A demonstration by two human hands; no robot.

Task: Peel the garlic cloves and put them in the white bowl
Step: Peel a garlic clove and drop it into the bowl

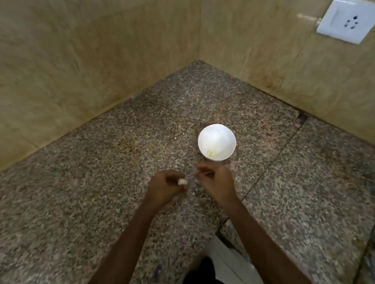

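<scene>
Forearms (130, 238) over a speckled surface (73, 213), tiled corner (199, 32).
Left hand (164, 187) pinches a garlic clove (182, 181); right hand's (217, 180) grip unclear, blurred.

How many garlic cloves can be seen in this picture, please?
2. One garlic clove is pinched in the left hand; a second clove lies inside the white bowl, though blur may hide more there.

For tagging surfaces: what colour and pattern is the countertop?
The countertop is speckled brown-grey stone, granite-like; it shows best in the head view.
</scene>
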